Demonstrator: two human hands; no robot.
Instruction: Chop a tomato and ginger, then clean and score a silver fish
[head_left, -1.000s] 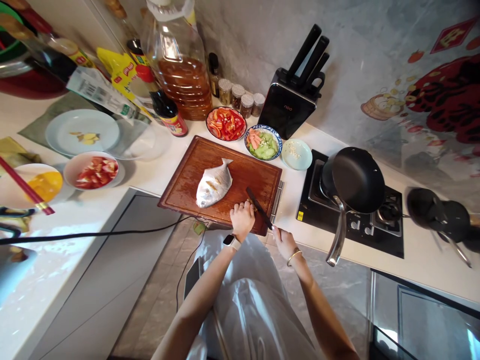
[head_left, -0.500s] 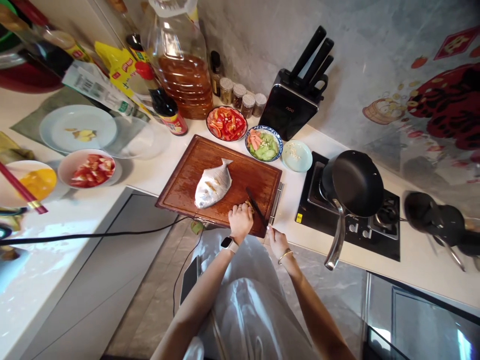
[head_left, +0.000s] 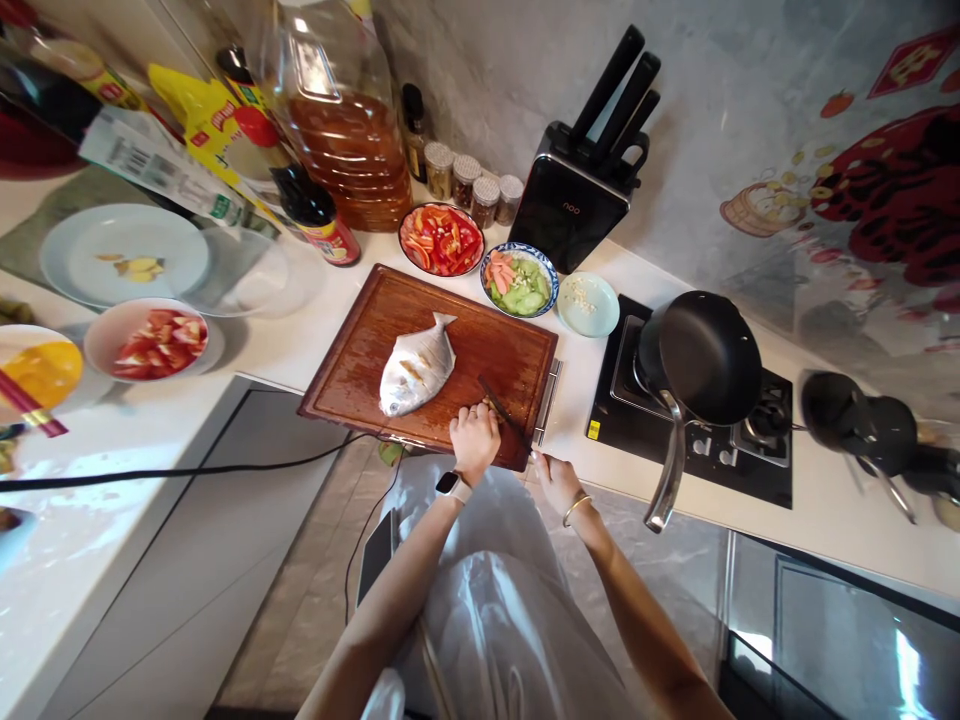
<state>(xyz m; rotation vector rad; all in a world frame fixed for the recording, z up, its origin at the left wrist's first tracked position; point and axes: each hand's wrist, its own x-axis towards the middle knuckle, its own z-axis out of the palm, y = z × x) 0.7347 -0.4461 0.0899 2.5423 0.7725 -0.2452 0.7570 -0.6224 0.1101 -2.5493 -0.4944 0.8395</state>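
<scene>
My left hand (head_left: 475, 440), with a watch on the wrist, presses curled fingers onto the front right part of the wooden cutting board (head_left: 345, 375). Beneath its fingertips is a small yellow-brown piece, probably ginger (head_left: 488, 402), mostly hidden. My right hand (head_left: 556, 482) is closed round the handle of a dark-bladed knife (head_left: 513, 424). Its blade slants across the board, right beside the left fingertips. A whole silver fish (head_left: 417, 370) with cuts in its side lies left of my hands.
Bowls of sliced red pepper (head_left: 442, 240) and cut vegetables (head_left: 520, 281), plus a small dish (head_left: 589, 304), line the board's back. A knife block (head_left: 574, 205) stands behind. To the right, a pan (head_left: 701, 360) sits on the stove. Tomato pieces (head_left: 163, 343) and a plate (head_left: 67, 250) are left.
The view has shifted, so most things appear farther left. Relative to the board, the knife's tip has swung slightly left and the right hand sits slightly farther right. The left hand keeps its place.
</scene>
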